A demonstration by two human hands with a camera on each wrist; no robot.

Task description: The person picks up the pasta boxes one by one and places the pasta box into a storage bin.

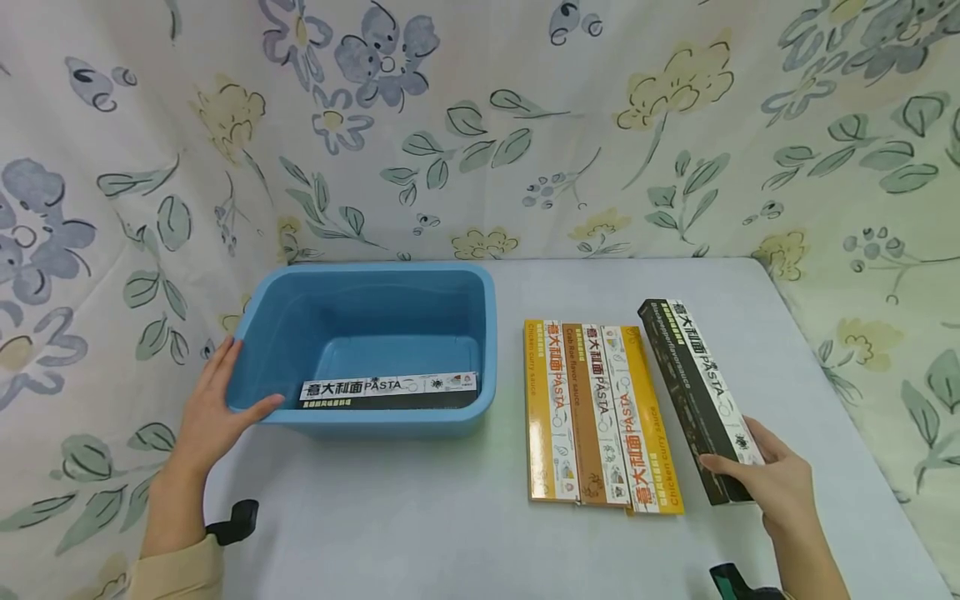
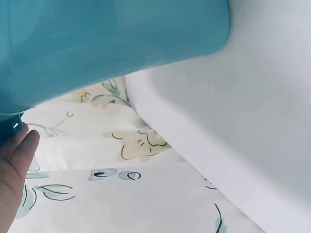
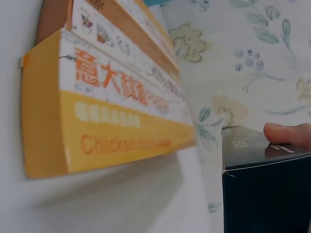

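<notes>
1. The left hand (image 1: 213, 408) was at the lower left of the head view, grasping the left wall of the blue tub (image 1: 480, 350): the thumb lay over the rim and the fingers were against the outside.
2. In the left wrist view, only a fingertip at the left edge showed under the tub's (image 2: 112, 39) blue side.
3. Inside the tub, a black pasta box (image 1: 388, 390) lay flat against the near wall.
4. The right hand (image 1: 772, 479) was at the lower right of the head view, grasping the near end of a second black pasta box (image 1: 693, 392), which lay slanted on the white worktop (image 1: 420, 525).
5. In the right wrist view, one finger (image 3: 286, 135) rested on top of this box (image 3: 265, 194).
6. Just left of it, near the centre right of the head view, lay three more boxes side by side and touching: a yellow box (image 1: 542, 412), a brown box (image 1: 588, 417) and another yellow box (image 1: 645, 425).
7. A flowered cloth (image 1: 525, 125) hung behind and around the worktop.
</notes>
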